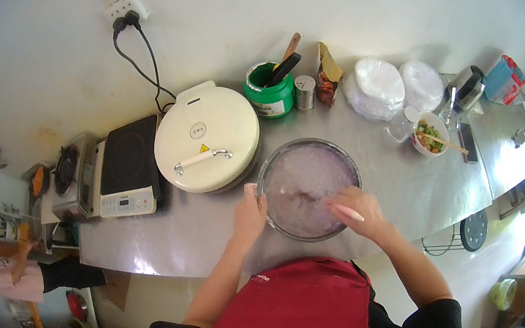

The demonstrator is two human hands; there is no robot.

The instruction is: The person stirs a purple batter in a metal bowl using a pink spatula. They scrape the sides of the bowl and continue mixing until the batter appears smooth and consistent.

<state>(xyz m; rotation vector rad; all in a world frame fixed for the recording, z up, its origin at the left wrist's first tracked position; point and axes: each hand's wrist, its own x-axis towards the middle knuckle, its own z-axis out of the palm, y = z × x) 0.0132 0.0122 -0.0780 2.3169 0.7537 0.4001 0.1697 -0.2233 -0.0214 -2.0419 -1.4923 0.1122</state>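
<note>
A round metal bowl (262, 211) stands on the steel worktop before me, filled with a pale purple, wet-looking mixture (311, 172). At its left side, my left hand (251, 209) holds the rim, thumb and fingers apart on either side of it. My right hand (359, 211) is over the right part of the bowl, closed around a utensil whose pale handle end (351, 213) sticks out of the fist. The utensil's other end is hidden by the hand and the mixture. Near the bowl's middle, the mixture's surface shows a darker furrow.
Left of the bowl sits a cream electric griddle (216, 129), then an induction cooker (133, 167). Behind are a green tub (269, 92), a shaker (304, 92) and bagged lids (376, 86). A food bowl with chopsticks (430, 136) stands right. Another person (19, 274) is far left.
</note>
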